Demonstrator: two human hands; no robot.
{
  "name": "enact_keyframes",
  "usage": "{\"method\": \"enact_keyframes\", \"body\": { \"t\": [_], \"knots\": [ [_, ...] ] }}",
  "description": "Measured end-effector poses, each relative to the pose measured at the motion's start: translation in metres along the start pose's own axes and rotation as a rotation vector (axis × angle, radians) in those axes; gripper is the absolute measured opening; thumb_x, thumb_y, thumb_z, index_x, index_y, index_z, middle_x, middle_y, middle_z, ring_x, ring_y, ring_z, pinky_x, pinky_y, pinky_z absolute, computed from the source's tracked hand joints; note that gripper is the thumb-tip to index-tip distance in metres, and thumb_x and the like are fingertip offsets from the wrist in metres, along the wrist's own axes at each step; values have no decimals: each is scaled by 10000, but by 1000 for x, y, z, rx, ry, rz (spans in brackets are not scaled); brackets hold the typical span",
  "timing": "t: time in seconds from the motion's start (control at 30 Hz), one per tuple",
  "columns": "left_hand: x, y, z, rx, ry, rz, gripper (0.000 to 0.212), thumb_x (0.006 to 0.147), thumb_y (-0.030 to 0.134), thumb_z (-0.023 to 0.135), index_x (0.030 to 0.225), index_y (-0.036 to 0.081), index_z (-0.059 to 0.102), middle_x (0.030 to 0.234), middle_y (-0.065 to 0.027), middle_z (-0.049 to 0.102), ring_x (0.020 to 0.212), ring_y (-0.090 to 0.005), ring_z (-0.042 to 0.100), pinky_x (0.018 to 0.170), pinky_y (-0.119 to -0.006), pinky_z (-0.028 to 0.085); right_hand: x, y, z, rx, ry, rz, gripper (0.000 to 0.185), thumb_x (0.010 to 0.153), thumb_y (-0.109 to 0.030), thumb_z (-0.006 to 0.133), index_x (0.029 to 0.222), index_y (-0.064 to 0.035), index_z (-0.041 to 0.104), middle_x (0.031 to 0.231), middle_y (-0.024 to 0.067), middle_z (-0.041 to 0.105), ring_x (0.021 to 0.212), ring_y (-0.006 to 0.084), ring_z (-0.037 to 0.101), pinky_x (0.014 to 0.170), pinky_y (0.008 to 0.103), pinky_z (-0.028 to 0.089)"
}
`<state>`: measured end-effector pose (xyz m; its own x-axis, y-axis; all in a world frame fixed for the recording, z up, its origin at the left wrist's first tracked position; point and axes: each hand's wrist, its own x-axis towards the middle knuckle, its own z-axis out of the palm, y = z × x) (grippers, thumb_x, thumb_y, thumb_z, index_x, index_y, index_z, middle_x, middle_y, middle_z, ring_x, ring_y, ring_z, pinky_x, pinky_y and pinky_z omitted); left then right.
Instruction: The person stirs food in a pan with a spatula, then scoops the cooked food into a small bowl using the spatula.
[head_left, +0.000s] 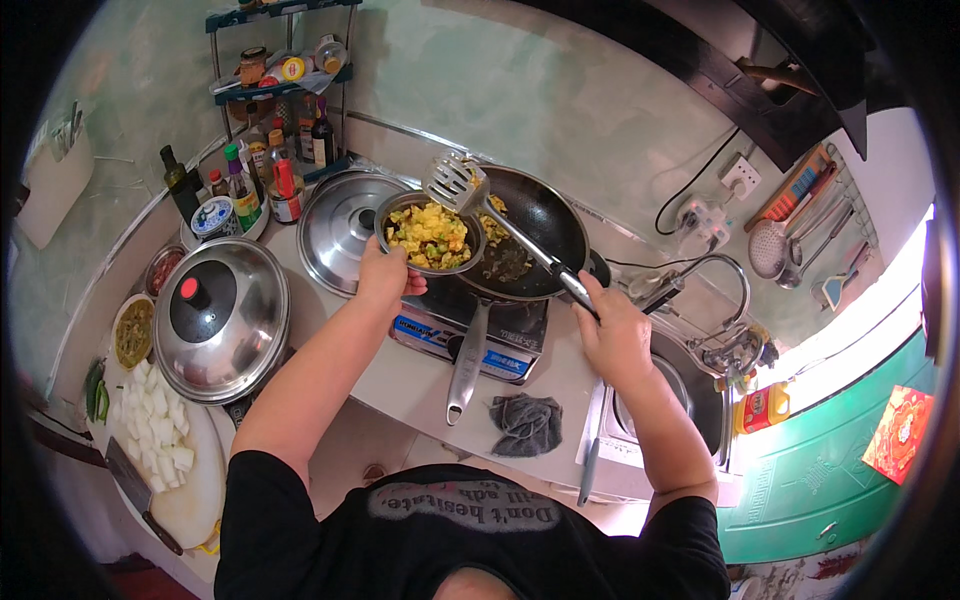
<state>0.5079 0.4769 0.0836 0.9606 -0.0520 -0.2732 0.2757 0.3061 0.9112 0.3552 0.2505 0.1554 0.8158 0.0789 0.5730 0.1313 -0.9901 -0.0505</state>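
With my left hand (386, 274) I grip the near left rim of a metal bowl (478, 259) filled with scrambled egg and green pieces (431, 234). My right hand (616, 328) is closed around the handle of a slotted metal turner (517, 236), whose blade is over the bowl's far right side. Partly behind the bowl sits a dark frying pan (551, 206) on a portable gas stove (469, 346). Some egg (495, 225) lies in the pan's left part, with oily residue nearby. The pan's metal handle (469, 367) points toward me.
A steel lid (330, 232) leans left of the bowl, near bottles (285, 180). Farther left are a lidded pan (221, 322) and a cutting board (202, 480) with chopped white pieces (156, 420) and a cleaver (131, 476). A grey cloth (526, 424) and sink (720, 405) lie rightward.
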Motion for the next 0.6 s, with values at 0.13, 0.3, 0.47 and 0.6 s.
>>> {"method": "enact_keyframes", "body": {
  "t": [0.13, 0.3, 0.47, 0.6],
  "knots": [
    [2, -4, -1, -28, -14, 7, 270, 798, 56, 352, 1067, 82, 344, 608, -99, 489, 408, -161, 482, 375, -290, 467, 3, 28, 11, 297, 54, 134, 348, 717, -145, 587, 1054, -71, 535, 868, 146, 570, 755, 308, 557, 653, 351, 446],
    [3, -7, -7, -67, -2, 34, 271, 800, 49, 348, 1067, 88, 333, 614, -105, 494, 420, -171, 499, 389, -303, 479, 22, 64, -4, 178, -174, 474, 344, 727, -248, 552, 1034, -95, 556, 814, 177, 593, 781, 322, 565, 701, 365, 436],
    [-5, 3, -22, -116, 42, 47, 346, 780, 46, 367, 1116, 80, 289, 669, -128, 514, 453, -181, 517, 408, -310, 487, 30, 98, -5, -122, -413, 447, 324, 712, -259, 536, 995, -110, 582, 880, 157, 589, 838, 308, 554, 734, 381, 432],
    [-9, 7, -34, -116, 61, 68, 369, 777, 48, 371, 1132, 68, 273, 703, -138, 521, 462, -186, 518, 410, -311, 486, 41, 117, 29, -15, -516, 412, 358, 703, -283, 546, 1017, -114, 574, 955, 152, 575, 901, 300, 535, 781, 367, 418]
  ]
}}
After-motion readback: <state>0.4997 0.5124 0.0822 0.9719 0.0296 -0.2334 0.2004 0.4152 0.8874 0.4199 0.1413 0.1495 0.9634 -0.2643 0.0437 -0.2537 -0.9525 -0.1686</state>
